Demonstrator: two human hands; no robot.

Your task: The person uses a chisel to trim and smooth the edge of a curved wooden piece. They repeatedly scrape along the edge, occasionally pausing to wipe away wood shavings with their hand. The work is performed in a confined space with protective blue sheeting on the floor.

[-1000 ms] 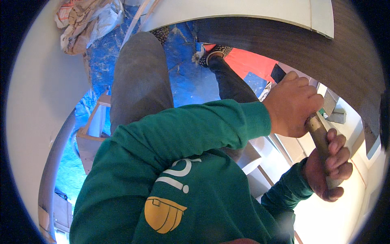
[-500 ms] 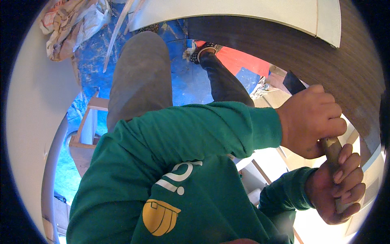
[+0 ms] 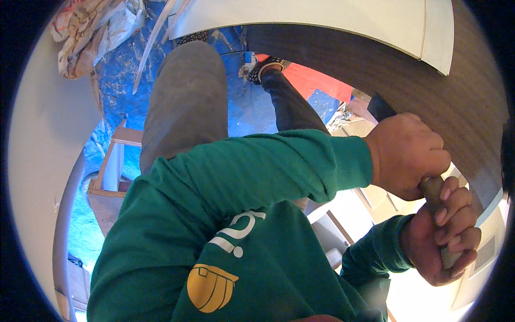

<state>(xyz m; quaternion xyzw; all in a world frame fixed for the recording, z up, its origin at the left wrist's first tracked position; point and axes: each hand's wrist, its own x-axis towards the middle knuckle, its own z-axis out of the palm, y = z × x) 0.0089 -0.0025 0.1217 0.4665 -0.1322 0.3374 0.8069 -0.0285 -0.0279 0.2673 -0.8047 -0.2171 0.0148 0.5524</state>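
Observation:
My left hand (image 3: 406, 155) reaches across my body to the right and is closed in a fist around a long tool. Its worn, brown-grey handle (image 3: 432, 189) comes out below that fist and runs into my right hand (image 3: 441, 236), whose fingers curl around its lower part. A dark, flat blade-like piece (image 3: 380, 107) shows past the far side of my left fist. It appears to belong to the same tool, but the fist hides the join. Beside both hands lies a dark brown wood-grain panel (image 3: 466, 118); whether the blade touches it I cannot tell.
A pale board (image 3: 322, 19) lies over the dark panel at the top. Blue sheeting (image 3: 236, 102) covers the floor, with crumpled wrapping (image 3: 80, 43) at far left. A wooden frame (image 3: 115, 158) stands left of my leg. Near the red sheet (image 3: 316, 79) is a foot.
Both my hands have moved slightly up and to the left together with the tool. Their hold on it looks the same.

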